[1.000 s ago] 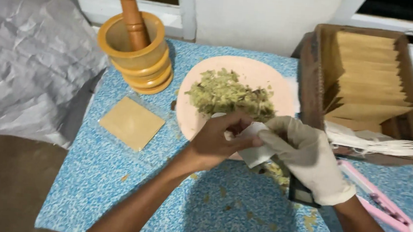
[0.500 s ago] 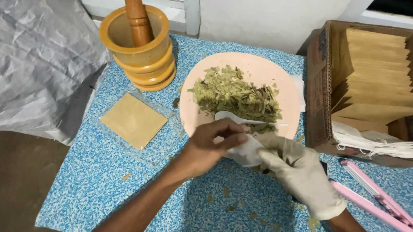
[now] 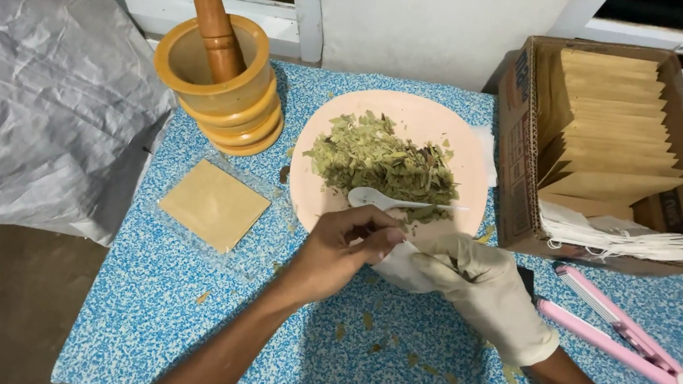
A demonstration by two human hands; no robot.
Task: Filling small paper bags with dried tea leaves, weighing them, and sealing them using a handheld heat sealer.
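Both hands have slid down off the plate edge since the earlier frame, and the spoon now lies free on the plate instead of half under the fingers.

Far left: crumpled grey sheet draped beside the table. Blue speckled table with dry leaf bits scattered over it. Yellow mortar at the back left, wooden pestle standing tilted inside it. Tan square packet lies flat in front of the mortar, on a clear film.

Centre: pink plate with a pile of crushed green leaves; white spoon lies on the plate's near part, bowl to the left, handle pointing right, touching the leaf pile.

Left hand, bare, fingers curled narrow, pinching the left edge of a small white bag. Right hand, in a pale glove, fingers bent and pinching the bag's right side. Bag sits between both hands, just in front of the plate, over the table; a few leaf bits show at its mouth.

Right: cardboard box holding a row of upright tan packets, with white bags with strings stacked at its near end. Pink sealer lies on the table near the box, just beside the right wrist.
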